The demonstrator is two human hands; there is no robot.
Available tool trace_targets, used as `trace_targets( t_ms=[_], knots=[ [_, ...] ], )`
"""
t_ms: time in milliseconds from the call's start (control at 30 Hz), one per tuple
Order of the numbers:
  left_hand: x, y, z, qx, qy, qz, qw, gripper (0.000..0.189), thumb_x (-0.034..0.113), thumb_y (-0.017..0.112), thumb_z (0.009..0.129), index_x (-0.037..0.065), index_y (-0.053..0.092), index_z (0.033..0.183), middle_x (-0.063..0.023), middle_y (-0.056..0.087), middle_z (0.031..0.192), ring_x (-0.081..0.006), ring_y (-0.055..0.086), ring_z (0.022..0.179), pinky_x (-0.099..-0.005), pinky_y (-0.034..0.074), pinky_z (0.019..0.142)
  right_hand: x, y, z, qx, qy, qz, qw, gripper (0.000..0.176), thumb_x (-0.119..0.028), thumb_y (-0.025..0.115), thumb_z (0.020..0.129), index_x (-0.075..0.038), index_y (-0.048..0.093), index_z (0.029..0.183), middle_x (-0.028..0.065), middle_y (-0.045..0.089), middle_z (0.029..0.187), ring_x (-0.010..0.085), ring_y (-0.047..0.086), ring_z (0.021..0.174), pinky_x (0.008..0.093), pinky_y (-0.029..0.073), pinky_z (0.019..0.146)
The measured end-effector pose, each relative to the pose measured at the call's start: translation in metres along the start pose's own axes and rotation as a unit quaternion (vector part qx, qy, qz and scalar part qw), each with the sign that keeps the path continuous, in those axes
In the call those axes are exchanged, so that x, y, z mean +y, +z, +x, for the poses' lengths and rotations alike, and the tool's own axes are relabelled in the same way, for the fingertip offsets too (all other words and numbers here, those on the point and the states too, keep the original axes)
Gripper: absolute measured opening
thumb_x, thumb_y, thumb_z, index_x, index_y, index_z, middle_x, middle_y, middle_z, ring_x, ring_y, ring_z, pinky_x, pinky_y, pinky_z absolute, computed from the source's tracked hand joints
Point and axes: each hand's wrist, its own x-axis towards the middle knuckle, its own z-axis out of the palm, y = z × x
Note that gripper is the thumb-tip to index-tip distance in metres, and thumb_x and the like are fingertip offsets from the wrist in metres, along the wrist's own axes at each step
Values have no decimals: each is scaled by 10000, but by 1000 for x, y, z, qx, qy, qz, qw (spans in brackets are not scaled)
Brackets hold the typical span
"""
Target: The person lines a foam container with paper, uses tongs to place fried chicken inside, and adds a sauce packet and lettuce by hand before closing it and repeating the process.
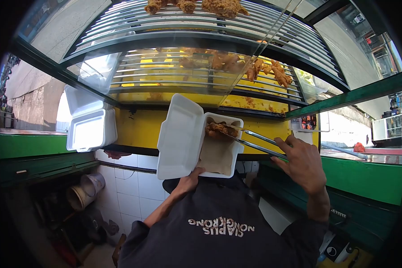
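My left hand (190, 181) grips white foam clamshell box (181, 134) from 6 o'clock; right hand (301, 165) squeezes steel tongs (259, 142) on golden fried chicken piece (218, 129). I'd release low, box level.

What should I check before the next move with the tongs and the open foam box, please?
1. Foam box open, lid swung clear to the side: ok.
2. Left hand holds the box at its near edge: ok.
3. Paper liner lies in the tray half: ok.
4. Right hand has a closed grip on the tongs: ok.
5. Fried chicken piece sits between the tong tips, within the tray's outline: ok.
6. Piece resting on the liner rather than hanging above it: cannot tell.
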Motion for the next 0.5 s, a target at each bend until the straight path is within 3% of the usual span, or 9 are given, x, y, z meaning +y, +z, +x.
trace_targets(
  t_ms=[67, 267, 367, 500],
  knots=[
    [-3, 1, 0, 23, 4, -16, 1000, 211, 112, 544, 897, -2, 646, 1044, -177, 604, 1070, -267, 544, 1046, -349, 400, 938, 2, -1, 4, -17, -3, 4, 1000, 429, -322, 667, 847, -109, 561, 1204, 96, 588, 961, 263, 631, 895, 394, 504, 686],
    [-2, -2, -2, 6, -17, -71, 997, 242, 143, 560, 886, -28, 632, 1042, -156, 605, 1012, -244, 547, 999, -337, 417, 890, 15, -11, -1, 51, -32, 56, 997, 425, -324, 695, 825, -101, 602, 1174, 107, 602, 935, 285, 639, 826, 399, 502, 680],
    [7, -4, -1, 38, -90, -118, 988, 196, 129, 579, 876, 29, 697, 996, -144, 663, 1001, -285, 588, 1019, -342, 424, 930, 23, -10, -8, 61, -3, 145, 988, 389, -321, 711, 808, -90, 651, 1116, 117, 607, 856, 305, 636, 737, 409, 494, 662],
    [11, -5, 3, 49, -136, -160, 976, 225, 158, 589, 858, -10, 693, 966, -130, 657, 940, -232, 590, 940, -319, 434, 867, 21, -1, -4, 34, 15, 135, 990, 341, -296, 718, 802, -79, 687, 1064, 119, 621, 814, 313, 622, 679, 417, 486, 649]
  ],
)
